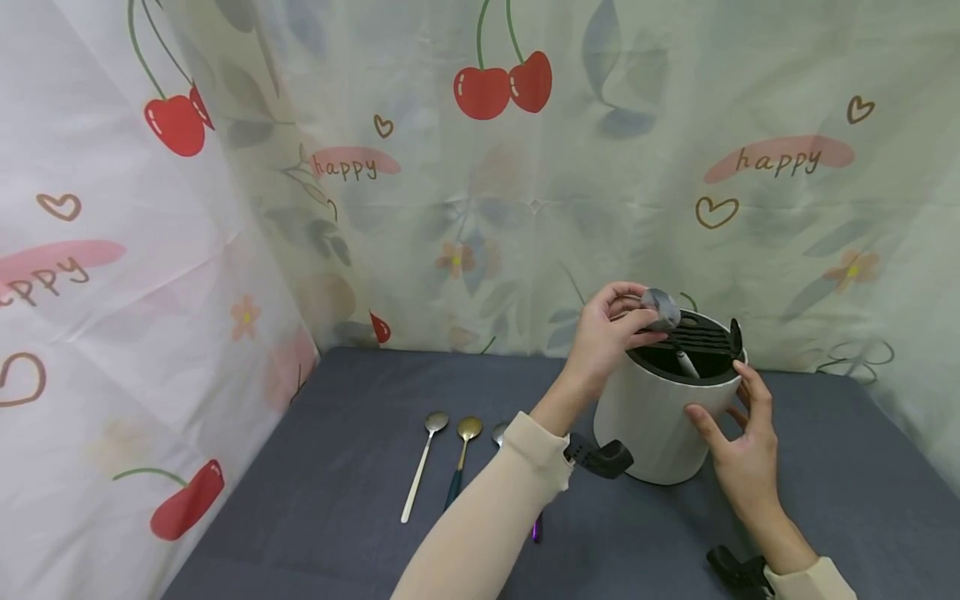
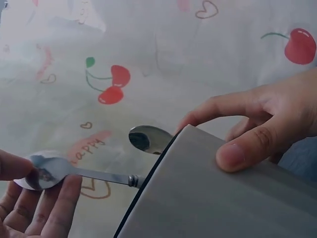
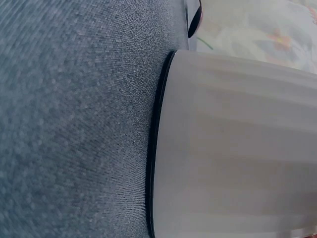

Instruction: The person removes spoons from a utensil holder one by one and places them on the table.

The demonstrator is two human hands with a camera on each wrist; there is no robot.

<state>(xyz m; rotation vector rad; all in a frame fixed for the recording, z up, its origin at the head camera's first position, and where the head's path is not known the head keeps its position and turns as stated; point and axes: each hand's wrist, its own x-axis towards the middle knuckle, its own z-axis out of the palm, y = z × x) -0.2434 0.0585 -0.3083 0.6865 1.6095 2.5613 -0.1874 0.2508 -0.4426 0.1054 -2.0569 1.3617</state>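
Note:
My left hand (image 1: 611, 329) pinches a silver spoon (image 2: 49, 171) by its bowl, thumb on one side and fingers on the other. The spoon's handle points down into a light grey utensil holder (image 1: 652, 425) with a dark slotted top (image 1: 701, 337). At the holder's right side, my right hand (image 1: 750, 446) grips the wall, with the thumb on the front and fingers around the side by the rim. Another spoon (image 2: 151, 140) stands in the holder, its bowl above the rim. The right wrist view shows the holder's wall and dark base on the cloth.
Left of the holder, a silver spoon (image 1: 425, 467) and a gold spoon with a dark blue handle (image 1: 454, 487) lie on the dark grey cloth (image 1: 300, 517). My left sleeve partly covers another spoon bowl (image 1: 500, 432) and a purple handle end (image 1: 537, 529). A printed curtain (image 1: 525, 250) hangs behind.

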